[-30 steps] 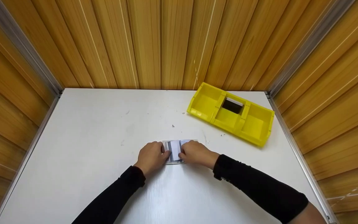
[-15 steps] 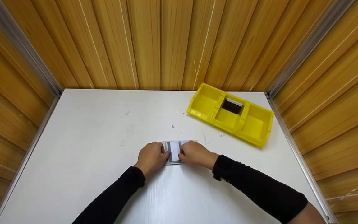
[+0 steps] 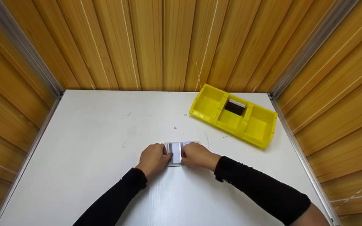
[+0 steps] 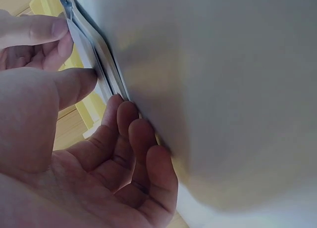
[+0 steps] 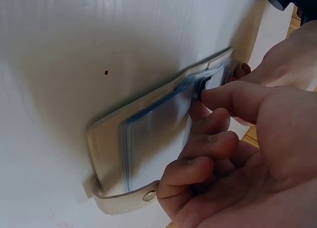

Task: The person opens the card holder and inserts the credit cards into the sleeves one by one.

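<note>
An unfolded card holder (image 5: pixel 101 159), with a cream cover, clear plastic sleeves (image 5: pixel 153 139) and a snap strap (image 5: pixel 119 202), lies on the white table between both hands. A white card (image 3: pixel 175 153) with a grey band at its left lies upon or within a sleeve on the holder's left part. My left hand (image 3: pixel 152 159) grips the holder's left edge, thumb above and fingertips along the rim in the left wrist view. My right hand (image 3: pixel 200 154) pinches at the card's right edge, its other fingers curled. Those fingers hide part of the card and sleeves.
A yellow three-compartment bin (image 3: pixel 229 128) stands at the back right of the table. In its middle compartment is a dark stack with a pale edge (image 3: pixel 235 107). Wood-patterned walls (image 3: pixel 174 44) border the back and sides.
The white card has shifted slightly to the left and now lies straighter in line with the holder. Both hands stay nearly in place, the right fingers moving slightly.
</note>
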`<state>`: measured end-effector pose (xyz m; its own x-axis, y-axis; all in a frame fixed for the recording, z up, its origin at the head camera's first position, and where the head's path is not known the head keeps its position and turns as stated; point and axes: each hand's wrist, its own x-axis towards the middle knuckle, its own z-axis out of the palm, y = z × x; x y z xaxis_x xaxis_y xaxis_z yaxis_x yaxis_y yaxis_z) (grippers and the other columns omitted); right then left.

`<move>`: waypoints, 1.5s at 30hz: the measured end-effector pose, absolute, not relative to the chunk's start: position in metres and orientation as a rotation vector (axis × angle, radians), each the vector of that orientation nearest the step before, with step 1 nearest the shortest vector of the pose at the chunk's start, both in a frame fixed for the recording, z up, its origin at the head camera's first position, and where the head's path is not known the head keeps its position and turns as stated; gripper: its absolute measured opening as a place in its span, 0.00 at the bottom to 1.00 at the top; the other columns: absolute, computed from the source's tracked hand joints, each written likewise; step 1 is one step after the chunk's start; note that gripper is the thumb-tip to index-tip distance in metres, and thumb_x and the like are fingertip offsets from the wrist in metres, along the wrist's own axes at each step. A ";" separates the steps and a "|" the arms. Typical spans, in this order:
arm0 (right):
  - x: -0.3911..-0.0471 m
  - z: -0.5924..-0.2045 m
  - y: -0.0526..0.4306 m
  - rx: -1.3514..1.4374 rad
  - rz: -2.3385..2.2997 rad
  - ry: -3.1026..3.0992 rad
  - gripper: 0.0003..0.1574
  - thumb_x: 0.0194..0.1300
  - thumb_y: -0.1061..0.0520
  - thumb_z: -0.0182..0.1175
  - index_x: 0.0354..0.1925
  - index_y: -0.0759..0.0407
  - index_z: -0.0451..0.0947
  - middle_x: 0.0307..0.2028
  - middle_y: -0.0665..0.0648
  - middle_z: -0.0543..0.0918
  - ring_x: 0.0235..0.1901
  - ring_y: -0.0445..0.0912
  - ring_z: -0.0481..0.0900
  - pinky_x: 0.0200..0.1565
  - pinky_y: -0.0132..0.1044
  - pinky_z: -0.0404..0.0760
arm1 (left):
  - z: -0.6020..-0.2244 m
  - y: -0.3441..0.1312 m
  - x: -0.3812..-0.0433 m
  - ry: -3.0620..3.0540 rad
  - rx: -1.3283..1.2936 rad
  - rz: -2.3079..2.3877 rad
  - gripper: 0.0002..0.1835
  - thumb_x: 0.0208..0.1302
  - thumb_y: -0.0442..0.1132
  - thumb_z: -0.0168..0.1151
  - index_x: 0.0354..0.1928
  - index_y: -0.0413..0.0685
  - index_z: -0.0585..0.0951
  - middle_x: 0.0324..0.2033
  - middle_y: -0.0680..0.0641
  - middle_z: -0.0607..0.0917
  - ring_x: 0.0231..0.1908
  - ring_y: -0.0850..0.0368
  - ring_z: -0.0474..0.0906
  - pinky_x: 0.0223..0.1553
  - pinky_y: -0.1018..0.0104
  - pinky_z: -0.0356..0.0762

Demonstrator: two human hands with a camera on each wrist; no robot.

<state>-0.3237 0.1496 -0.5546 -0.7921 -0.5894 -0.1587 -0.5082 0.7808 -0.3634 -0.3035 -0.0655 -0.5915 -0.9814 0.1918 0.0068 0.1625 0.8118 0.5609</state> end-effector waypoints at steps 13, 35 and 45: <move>-0.326 -0.558 0.154 -0.871 -0.475 2.674 0.09 0.71 0.58 0.70 0.32 0.59 0.87 0.22 0.47 0.77 0.29 0.43 0.72 0.36 0.35 0.71 | -0.592 -0.066 -0.304 2.942 0.288 0.882 0.18 0.73 0.50 0.72 0.27 0.51 0.80 0.24 0.53 0.80 0.27 0.57 0.73 0.30 0.61 0.70; -0.330 -0.551 0.174 -0.679 -0.497 2.751 0.15 0.72 0.54 0.66 0.28 0.58 0.86 0.24 0.51 0.81 0.31 0.47 0.75 0.37 0.42 0.75 | -0.589 -0.039 -0.308 3.003 0.261 0.694 0.29 0.70 0.64 0.73 0.42 0.42 0.83 0.34 0.44 0.83 0.38 0.48 0.82 0.40 0.49 0.82; -0.334 -0.548 0.181 -0.616 -0.466 2.792 0.14 0.72 0.53 0.65 0.32 0.59 0.88 0.27 0.53 0.85 0.31 0.47 0.76 0.39 0.45 0.79 | -0.593 -0.029 -0.310 3.063 0.242 0.644 0.33 0.67 0.65 0.75 0.46 0.39 0.84 0.39 0.39 0.85 0.43 0.40 0.87 0.42 0.45 0.86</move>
<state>-0.3336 0.1814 -0.5482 -0.8811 -0.4428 -0.1660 -0.3650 0.8600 -0.3567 -0.3097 -0.0289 -0.5926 -0.9881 0.1510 0.0296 0.1501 0.9040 0.4004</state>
